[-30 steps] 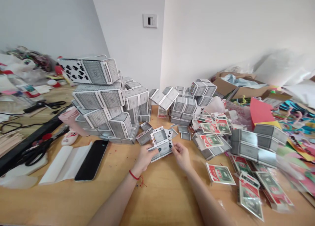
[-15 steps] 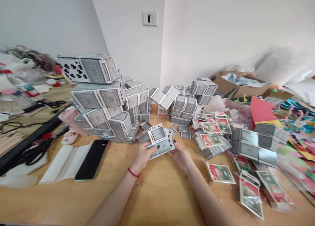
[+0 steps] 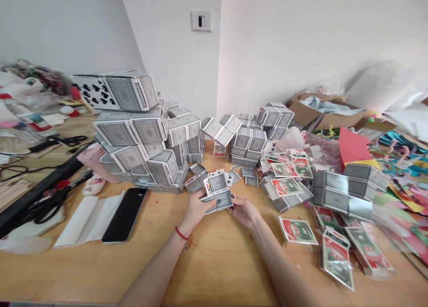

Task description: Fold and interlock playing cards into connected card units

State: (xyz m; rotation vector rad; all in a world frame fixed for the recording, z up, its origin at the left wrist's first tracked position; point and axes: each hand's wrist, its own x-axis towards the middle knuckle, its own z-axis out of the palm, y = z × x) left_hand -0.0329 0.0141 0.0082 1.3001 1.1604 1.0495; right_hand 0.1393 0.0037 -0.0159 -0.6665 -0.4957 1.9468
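Between my hands are several folded playing cards (image 3: 220, 192), joined together, with grey patterned backs and a few white faces showing. My left hand (image 3: 197, 209) grips them at the lower left, thumb across the front. At their lower right edge, the thumb and fingers of my right hand (image 3: 245, 212) are closed on the cards; its fingertips are partly hidden. Just behind lie loose folded card pieces (image 3: 196, 180). A tall stepped structure of card blocks (image 3: 133, 139) rises to the left, and a lower card-block structure (image 3: 249, 142) stands behind to the right.
A black phone (image 3: 125, 215) and white paper (image 3: 90, 222) lie to the left, near black scissors (image 3: 50, 204). Red and green card packs (image 3: 297, 231) are scattered at the right, beside more card blocks (image 3: 331, 191). A cardboard box (image 3: 326, 115) stands at the back right.
The cards in my hands have turned to a more upright angle, and less of the club-faced card shows at the right. Both hands stay close to them. The view has shifted slightly.
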